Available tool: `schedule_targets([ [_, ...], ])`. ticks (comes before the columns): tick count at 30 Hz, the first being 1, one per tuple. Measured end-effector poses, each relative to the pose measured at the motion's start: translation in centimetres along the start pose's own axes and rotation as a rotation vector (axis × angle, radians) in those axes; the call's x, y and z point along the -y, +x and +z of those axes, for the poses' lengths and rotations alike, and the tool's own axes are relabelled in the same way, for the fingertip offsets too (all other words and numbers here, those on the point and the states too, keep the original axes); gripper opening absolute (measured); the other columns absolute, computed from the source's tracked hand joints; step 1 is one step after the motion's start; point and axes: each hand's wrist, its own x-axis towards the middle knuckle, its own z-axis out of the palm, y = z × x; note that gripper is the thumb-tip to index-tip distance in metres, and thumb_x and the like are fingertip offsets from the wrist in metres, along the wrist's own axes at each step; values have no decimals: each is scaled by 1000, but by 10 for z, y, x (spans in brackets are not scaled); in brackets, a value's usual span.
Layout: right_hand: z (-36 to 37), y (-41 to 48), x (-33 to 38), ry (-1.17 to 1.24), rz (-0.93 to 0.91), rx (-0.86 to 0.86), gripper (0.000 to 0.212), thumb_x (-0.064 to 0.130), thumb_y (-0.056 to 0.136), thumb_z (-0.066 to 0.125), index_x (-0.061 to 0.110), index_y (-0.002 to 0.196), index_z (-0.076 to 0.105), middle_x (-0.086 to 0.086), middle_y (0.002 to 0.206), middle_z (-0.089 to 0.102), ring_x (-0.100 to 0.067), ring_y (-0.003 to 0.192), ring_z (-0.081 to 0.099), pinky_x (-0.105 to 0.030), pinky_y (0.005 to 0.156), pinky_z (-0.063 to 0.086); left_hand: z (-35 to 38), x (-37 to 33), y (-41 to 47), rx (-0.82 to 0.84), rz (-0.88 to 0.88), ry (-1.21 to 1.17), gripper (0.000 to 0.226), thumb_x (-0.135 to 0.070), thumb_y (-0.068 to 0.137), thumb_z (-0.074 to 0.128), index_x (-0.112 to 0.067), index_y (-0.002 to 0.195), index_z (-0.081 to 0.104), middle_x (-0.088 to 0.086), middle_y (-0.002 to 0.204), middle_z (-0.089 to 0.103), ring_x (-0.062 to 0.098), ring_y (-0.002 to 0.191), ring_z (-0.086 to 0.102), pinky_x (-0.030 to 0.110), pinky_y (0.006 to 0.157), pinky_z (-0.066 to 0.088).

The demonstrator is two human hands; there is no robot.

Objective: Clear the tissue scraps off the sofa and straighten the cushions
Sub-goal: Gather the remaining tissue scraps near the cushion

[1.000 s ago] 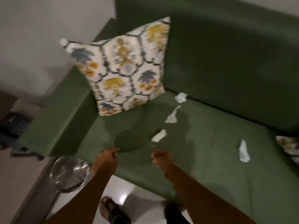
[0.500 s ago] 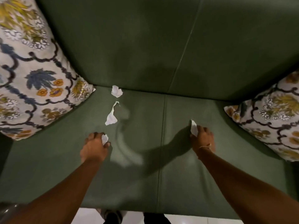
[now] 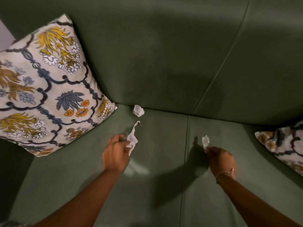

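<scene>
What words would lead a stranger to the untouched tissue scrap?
On the dark green sofa, find the seat-back crease beside the large floral cushion. The small crumpled white tissue ball lies there; the left hand and right hand hold the others.

Dim green sofa [image 3: 164,63] — pale wall [image 3: 5,38] far left

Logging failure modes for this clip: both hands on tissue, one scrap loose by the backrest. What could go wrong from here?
1. The crumpled scrap lies at the seat-backrest crease of the sofa; a careless grab could push it into the gap.
2. The left hand grips the long scrap at its wide end; the thin tail may tear off.
3. The right hand pinches the small scrap by its lower tip only; it could slip.
</scene>
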Motion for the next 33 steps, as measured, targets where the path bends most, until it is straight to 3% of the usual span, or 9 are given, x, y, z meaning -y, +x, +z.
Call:
schedule_targets([
  [4,11,3,51,53,-112,-17,17,32,92,58,29,102,71,-2,102,71,-14,85,59,-31,77,49,18,-16,36,71,-38,-7,18,-27,81,64,-23,95,76,3,129,57,26,113,50,38,87,46],
  [9,33,5,122,56,-258,13,13,31,90,62,32,100,69,3,102,68,-12,88,57,-27,77,48,31,-13,46,80,23,123,24,-31,87,58,-14,93,74,8,101,66,29,95,61,39,72,47],
  [14,54,10,195,-70,-594,59,6,31,84,68,29,88,72,4,103,68,-20,100,57,-32,74,50,13,27,30,0,-155,-129,30,-39,85,60,-13,75,73,16,82,68,41,75,63,38,59,42],
  [17,80,12,233,-125,-727,139,9,30,83,67,25,89,72,-1,116,64,-25,106,57,-34,81,53,-5,65,10,-30,-210,-264,34,-42,85,56,-19,64,70,-2,66,62,24,62,59,30,56,42],
  [20,108,16,258,-177,-680,156,21,25,87,65,15,105,70,-14,127,57,-36,111,55,-40,91,51,-16,97,-12,-117,-211,-296,27,-36,83,58,-20,67,74,-7,68,66,16,59,59,27,58,45],
  [23,130,22,268,-334,-699,111,32,23,92,57,10,121,60,-18,121,59,-39,109,53,-44,87,52,-18,130,-29,-172,-244,-217,11,-25,81,67,-21,78,77,3,73,73,18,57,60,27,58,47],
  [27,140,29,274,-322,-632,88,25,24,92,53,11,108,68,-19,109,69,-38,102,61,-39,85,53,-18,164,-48,-181,-311,-197,11,-19,79,69,-21,85,78,5,84,76,23,68,67,25,62,43],
  [31,142,-10,275,-171,-467,131,23,13,84,59,23,97,76,-13,106,73,-37,99,65,-36,90,53,-34,185,-66,-185,-388,-303,13,-20,81,67,-22,87,78,2,86,77,14,64,65,15,62,43],
  [33,149,-52,278,-41,-400,196,18,10,83,65,23,86,78,-7,99,77,-30,91,69,-34,88,54,-45,199,-78,-182,-433,-304,13,-22,80,67,-24,87,78,5,83,77,22,68,69,24,63,47],
])
